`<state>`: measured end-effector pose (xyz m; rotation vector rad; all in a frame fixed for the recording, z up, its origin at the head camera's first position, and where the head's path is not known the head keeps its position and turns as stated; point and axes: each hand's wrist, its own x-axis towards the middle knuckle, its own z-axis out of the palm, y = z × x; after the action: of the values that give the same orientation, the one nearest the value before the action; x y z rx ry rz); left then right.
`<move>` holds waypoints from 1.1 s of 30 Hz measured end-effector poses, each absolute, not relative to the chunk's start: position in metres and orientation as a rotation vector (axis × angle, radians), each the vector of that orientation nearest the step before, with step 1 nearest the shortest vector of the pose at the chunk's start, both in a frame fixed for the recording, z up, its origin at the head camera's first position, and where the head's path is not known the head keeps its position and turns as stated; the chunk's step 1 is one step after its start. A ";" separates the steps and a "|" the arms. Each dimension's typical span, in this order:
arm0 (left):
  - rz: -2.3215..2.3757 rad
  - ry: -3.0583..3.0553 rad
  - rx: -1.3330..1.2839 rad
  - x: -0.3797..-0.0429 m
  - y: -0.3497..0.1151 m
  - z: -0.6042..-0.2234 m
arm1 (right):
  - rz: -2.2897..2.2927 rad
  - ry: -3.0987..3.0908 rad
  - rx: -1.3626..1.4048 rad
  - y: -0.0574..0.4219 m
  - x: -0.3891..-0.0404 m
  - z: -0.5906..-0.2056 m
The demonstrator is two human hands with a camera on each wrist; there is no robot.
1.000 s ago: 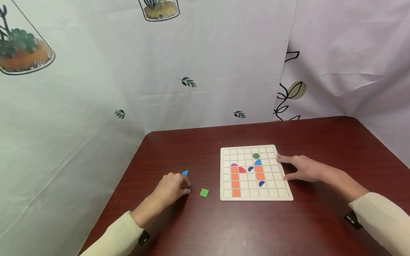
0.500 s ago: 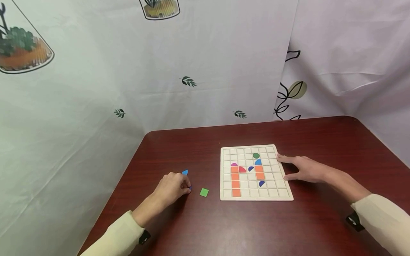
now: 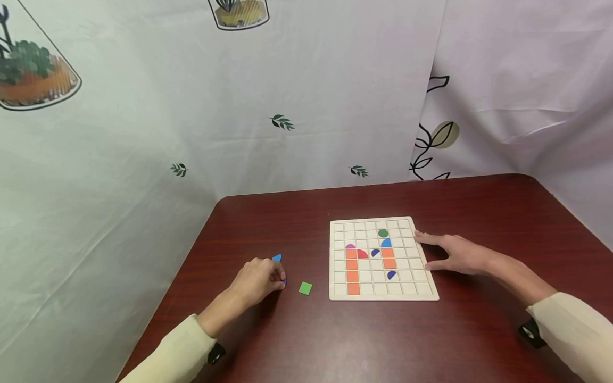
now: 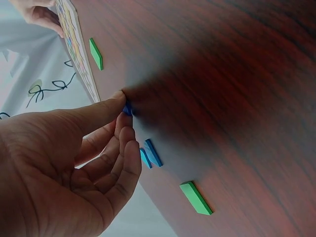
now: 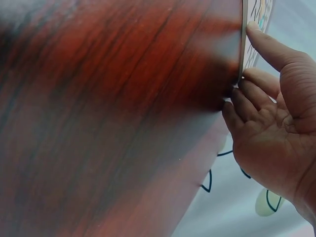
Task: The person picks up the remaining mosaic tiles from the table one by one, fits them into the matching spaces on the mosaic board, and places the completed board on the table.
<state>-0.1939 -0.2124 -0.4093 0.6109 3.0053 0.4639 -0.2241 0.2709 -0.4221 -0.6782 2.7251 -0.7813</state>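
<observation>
My left hand (image 3: 256, 280) is low over the left part of the table, pinching a small dark blue tile (image 4: 128, 107) between thumb and forefinger; the fingers cover most of it. A green square tile (image 3: 305, 288) lies just right of this hand. Beyond its knuckles a light blue tile (image 3: 276, 258) shows in part. My right hand (image 3: 460, 254) has its thumb and fingertips at the right edge of a pale gridded board (image 3: 407, 276). On the board are orange squares (image 3: 351, 265), a green circle (image 3: 383, 233), a red quarter-circle (image 3: 362, 254) and dark blue half-circles (image 3: 391, 275).
In the left wrist view, two blue tiles (image 4: 153, 152) lie side by side under the fingers, and another green tile (image 4: 196, 198) lies farther off. The dark red table (image 3: 364, 340) ends at a white curtain (image 3: 325, 106) behind it.
The right forearm has shifted slightly to the right and nearer, its fingertips staying at the board's edge. The left hand keeps its place with the dark blue tile.
</observation>
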 end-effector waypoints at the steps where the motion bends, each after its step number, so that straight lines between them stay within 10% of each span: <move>1: 0.463 3.004 0.608 -0.194 -0.212 -0.409 | -0.784 2.726 -0.678 0.271 -0.224 -0.423; 33: 0.454 2.975 0.712 -0.200 -0.215 -0.402 | -0.824 2.745 -0.647 0.272 -0.220 -0.428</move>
<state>-0.2000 -0.2147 -0.4021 0.7124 2.9747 0.4541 -0.2202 0.2718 -0.4283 -0.6465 2.7454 -0.8241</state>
